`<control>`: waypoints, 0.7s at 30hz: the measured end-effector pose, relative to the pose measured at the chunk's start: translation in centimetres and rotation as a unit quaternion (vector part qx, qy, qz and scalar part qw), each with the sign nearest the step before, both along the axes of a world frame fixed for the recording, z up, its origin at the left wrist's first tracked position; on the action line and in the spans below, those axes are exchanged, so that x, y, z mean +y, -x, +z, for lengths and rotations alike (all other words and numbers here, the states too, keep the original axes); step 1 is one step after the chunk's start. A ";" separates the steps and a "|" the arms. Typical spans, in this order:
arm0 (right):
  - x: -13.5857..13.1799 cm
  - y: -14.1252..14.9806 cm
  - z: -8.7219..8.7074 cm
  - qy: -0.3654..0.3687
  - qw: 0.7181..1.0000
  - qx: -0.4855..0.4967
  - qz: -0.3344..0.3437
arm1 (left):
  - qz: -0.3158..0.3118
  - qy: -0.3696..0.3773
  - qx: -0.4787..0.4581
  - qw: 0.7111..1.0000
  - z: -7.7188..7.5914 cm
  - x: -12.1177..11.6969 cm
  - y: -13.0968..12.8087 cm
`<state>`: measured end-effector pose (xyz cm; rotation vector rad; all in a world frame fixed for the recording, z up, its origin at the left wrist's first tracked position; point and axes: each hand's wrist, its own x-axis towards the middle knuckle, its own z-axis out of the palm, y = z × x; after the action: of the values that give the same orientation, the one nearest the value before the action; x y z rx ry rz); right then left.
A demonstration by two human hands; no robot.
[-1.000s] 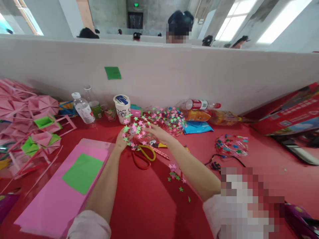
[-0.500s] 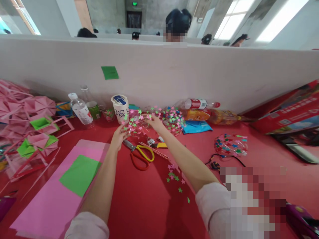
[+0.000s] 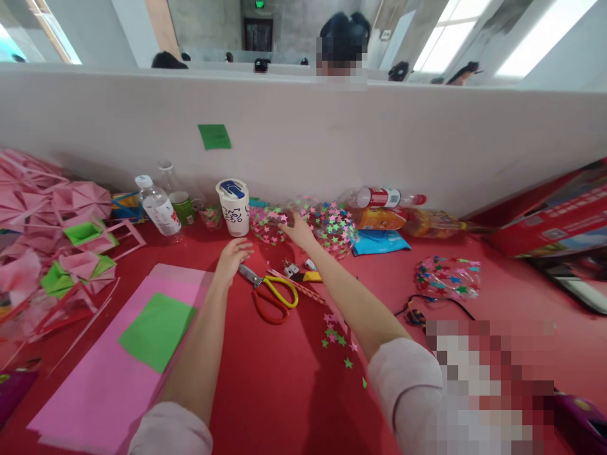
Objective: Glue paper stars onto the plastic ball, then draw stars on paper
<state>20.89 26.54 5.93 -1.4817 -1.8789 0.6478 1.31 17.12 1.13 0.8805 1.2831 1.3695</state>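
Observation:
My left hand [image 3: 233, 256] hovers over the table in front of the paper cup [image 3: 236, 213], fingers apart and holding nothing. Just right of it lie scissors [image 3: 270, 292] with one red and one yellow handle. Farther back, my right hand [image 3: 300, 232] grips the right side of a clear plastic piece dotted with pink and green stars [image 3: 266, 229]; some of its fingers are hidden. Beside that hand sits another clear piece with multicoloured stars [image 3: 336, 229]. A yellow-handled cutter [image 3: 312, 277] rests near my right forearm, and loose star stickers [image 3: 336, 339] lie closer to me.
Pink paper sheets [image 3: 102, 363] with a green square [image 3: 157, 332] are at left, below pink folded-paper shapes [image 3: 71, 208]. Bottles [image 3: 161, 210] stand along the white partition [image 3: 284, 139]. A blue packet [image 3: 380, 242], a star-dotted clear piece [image 3: 448, 278] and a red box [image 3: 559, 212] are at right.
My left hand has let go of the pink-and-green-starred plastic and drawn back slightly toward me. That piece now sits farther back and right, beside the cup, with my right hand still at it.

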 end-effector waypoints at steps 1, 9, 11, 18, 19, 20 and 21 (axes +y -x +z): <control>-0.3 0.1 0.3 -0.009 1.000 -0.017 0.002 | -0.001 0.001 0.008 1.000 0.0 0.0 0.1; -3.4 -0.7 3.3 -0.086 0.991 -0.101 0.024 | -0.040 0.008 0.086 0.995 1.0 -0.3 0.4; -5.2 -1.5 3.9 -0.099 0.989 -0.110 0.027 | -0.059 0.006 0.113 0.992 1.7 -0.5 0.4; -17.9 -4.4 3.5 -0.037 0.979 -0.180 0.087 | -0.141 -0.044 0.245 0.958 5.9 -2.9 -0.4; -19.9 -4.4 3.1 -0.025 0.976 -0.191 0.098 | -0.156 -0.057 0.265 0.950 6.5 -3.6 -0.9; -21.7 -4.4 2.7 -0.014 0.974 -0.202 0.104 | -0.174 -0.071 0.284 0.940 6.9 -4.4 -1.5; -23.2 -4.3 2.2 0.001 0.969 -0.222 0.113 | -0.195 -0.083 0.304 0.929 7.2 -5.3 -2.2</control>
<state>25.24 3.34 8.10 -1.5188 -2.4137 0.4409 3.51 11.81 8.32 1.6712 1.3486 0.9189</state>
